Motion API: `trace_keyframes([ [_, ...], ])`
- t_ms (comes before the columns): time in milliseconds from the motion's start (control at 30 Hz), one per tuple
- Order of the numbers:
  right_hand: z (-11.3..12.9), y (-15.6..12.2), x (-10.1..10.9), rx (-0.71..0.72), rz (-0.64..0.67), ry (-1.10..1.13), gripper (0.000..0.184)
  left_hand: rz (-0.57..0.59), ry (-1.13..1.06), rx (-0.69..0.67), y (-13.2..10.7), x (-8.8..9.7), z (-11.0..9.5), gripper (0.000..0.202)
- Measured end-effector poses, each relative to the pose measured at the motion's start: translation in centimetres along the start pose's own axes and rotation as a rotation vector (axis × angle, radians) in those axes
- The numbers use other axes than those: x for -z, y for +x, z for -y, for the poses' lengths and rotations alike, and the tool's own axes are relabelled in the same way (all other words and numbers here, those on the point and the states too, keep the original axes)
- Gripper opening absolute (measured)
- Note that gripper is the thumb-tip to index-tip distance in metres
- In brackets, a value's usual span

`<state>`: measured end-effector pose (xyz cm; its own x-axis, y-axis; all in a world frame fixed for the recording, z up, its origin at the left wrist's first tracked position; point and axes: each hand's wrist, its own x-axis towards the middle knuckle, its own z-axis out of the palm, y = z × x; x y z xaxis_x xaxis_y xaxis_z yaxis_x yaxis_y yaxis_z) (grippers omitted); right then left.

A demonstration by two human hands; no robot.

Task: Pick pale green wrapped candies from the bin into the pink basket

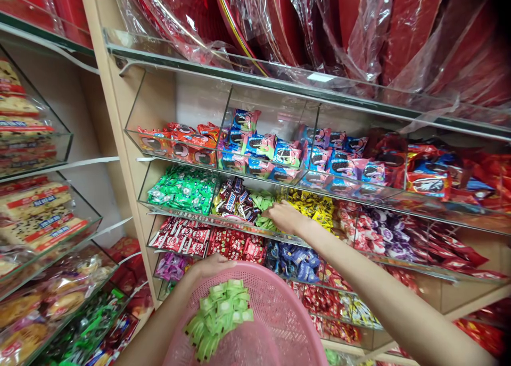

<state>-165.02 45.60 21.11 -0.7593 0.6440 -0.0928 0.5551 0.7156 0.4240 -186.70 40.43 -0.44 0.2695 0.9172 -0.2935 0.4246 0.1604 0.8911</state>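
Note:
A pink plastic basket (pixel 305 323) is tilted toward me, with my left hand (pixel 213 266) closed on its far rim. Inside it lies a heap of light green wrapped candies (pixel 223 310), beside a clear plastic bag (pixel 255 344). My right hand (pixel 286 218) reaches into a shelf compartment of matching light green candies (pixel 261 200). Its fingers are bent and pressed together on the packets there; the fingertips are partly hidden. Snickers bars (pixel 235 204) fill the compartment to the left of that hand, and yellow wrapped candies (pixel 315 209) lie to its right.
Clear shelf dividers and front panels (pixel 255 229) border each compartment. Green wrapped candies (pixel 183 188), red packets (pixel 237 244) and blue packets (pixel 297 262) surround the hands. Above sit blue and pink cookie packs (pixel 259 142). Wrapped pastries (pixel 35 211) fill shelves at left; plastic-wrapped red items (pixel 319 25) stand on top.

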Motion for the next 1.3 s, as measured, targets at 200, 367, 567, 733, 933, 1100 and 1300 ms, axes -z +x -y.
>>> trace_keyframes([
  [200,0.6,0.0,-0.3,0.013,-0.004,-0.044,0.027,0.013,0.004,-0.019,-0.4,-0.4,-0.4,0.054],
  [367,0.5,0.3,-0.5,0.033,-0.027,-0.067,0.023,0.031,-0.019,-0.021,-0.3,-0.4,-0.1,0.056],
  [567,0.1,0.4,-0.8,0.06,-0.042,-0.078,0.026,0.027,-0.022,-0.008,-0.7,-0.4,-0.3,0.059],
  [733,0.6,0.6,-1.1,0.087,-0.047,-0.104,0.028,0.017,-0.012,-0.011,-1.0,-0.2,-0.8,0.054],
  [933,0.5,0.7,-1.4,0.133,-0.071,-0.139,0.025,0.009,0.031,-0.025,-0.5,0.0,0.1,0.055],
  [1100,0.0,0.3,-1.2,0.128,-0.082,-0.137,0.024,0.0,0.021,0.001,-0.4,-0.1,0.4,0.056],
  [1300,-0.5,-0.2,-0.7,0.089,-0.091,-0.121,0.021,0.013,0.084,-0.017,-0.7,-0.1,-0.5,0.057],
])
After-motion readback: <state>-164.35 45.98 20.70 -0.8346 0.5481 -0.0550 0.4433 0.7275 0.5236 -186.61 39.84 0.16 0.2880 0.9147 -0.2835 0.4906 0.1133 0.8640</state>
